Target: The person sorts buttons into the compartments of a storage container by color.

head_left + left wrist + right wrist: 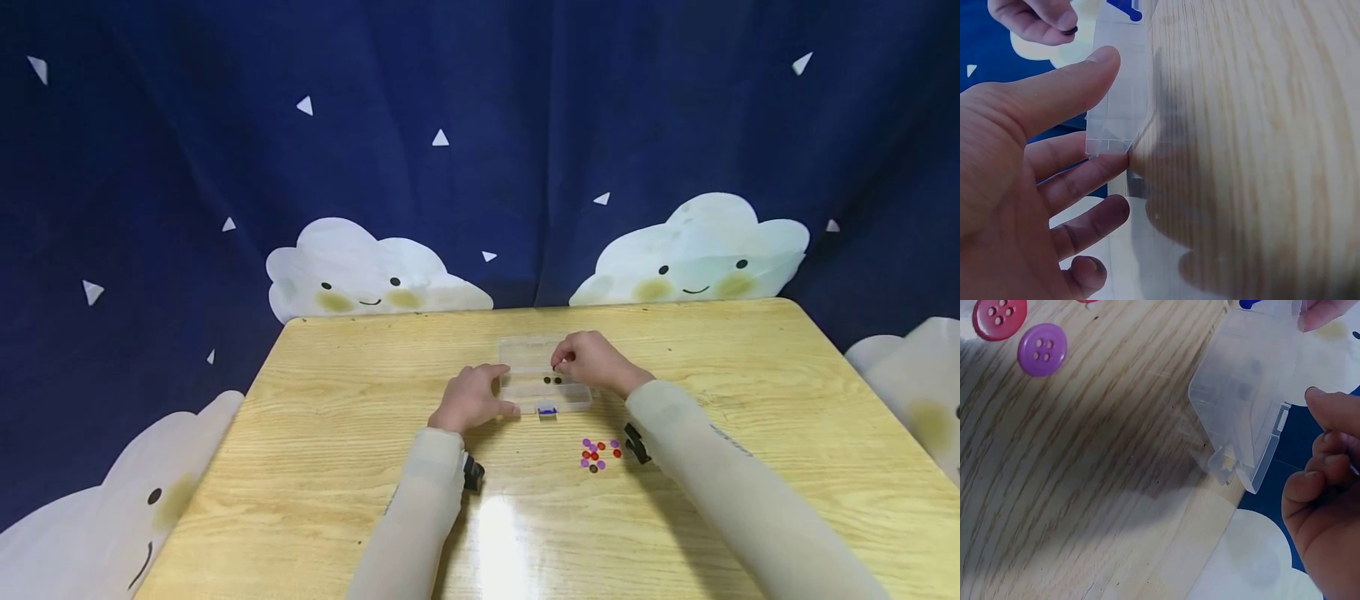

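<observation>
A clear plastic box (532, 391) lies on the table, its lid (521, 353) folded back and a blue latch (547, 411) at the front. Two dark buttons (547, 380) are inside. My left hand (472, 397) rests at the box's left end, thumb by the front corner and index finger farther back. In the left wrist view its fingers are loosely spread, the middle fingertip at the box's corner. Above the box my right hand (592, 362) pinches a small dark button (1070, 30) between thumb and index finger, the other fingers curled in.
In front of the box, loose red and purple buttons (592, 448) lie grouped on the wooden table (360, 392), with a dark brown button (593, 469) at their near edge. A navy curtain (480, 192) with white clouds hangs behind the table's far edge.
</observation>
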Action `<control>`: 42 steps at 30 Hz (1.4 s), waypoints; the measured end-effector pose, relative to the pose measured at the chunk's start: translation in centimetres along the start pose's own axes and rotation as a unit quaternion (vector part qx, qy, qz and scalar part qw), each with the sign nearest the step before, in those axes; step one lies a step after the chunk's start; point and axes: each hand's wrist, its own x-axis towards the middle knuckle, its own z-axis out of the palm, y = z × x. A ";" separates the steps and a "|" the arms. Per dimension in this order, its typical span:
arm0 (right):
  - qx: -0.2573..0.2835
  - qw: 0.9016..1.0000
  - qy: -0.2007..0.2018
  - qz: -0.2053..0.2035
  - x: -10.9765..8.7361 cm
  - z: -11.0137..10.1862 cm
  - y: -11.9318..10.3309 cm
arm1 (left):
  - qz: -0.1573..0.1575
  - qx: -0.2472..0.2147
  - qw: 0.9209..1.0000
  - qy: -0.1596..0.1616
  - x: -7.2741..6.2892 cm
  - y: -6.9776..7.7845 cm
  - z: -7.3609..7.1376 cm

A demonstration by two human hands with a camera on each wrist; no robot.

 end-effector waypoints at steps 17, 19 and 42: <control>-0.023 1.000 0.004 -0.021 0.5 1.0 0.0 | 0.001 -0.005 1.000 -0.004 -0.1 -0.1 0.0; -0.025 0.999 0.004 -0.020 0.5 1.0 0.1 | -0.002 -0.006 1.000 -0.003 -0.1 -0.1 0.0; -0.029 0.999 -0.020 -0.005 1.0 1.5 0.2 | 0.002 0.011 1.000 0.000 0.1 -0.1 0.2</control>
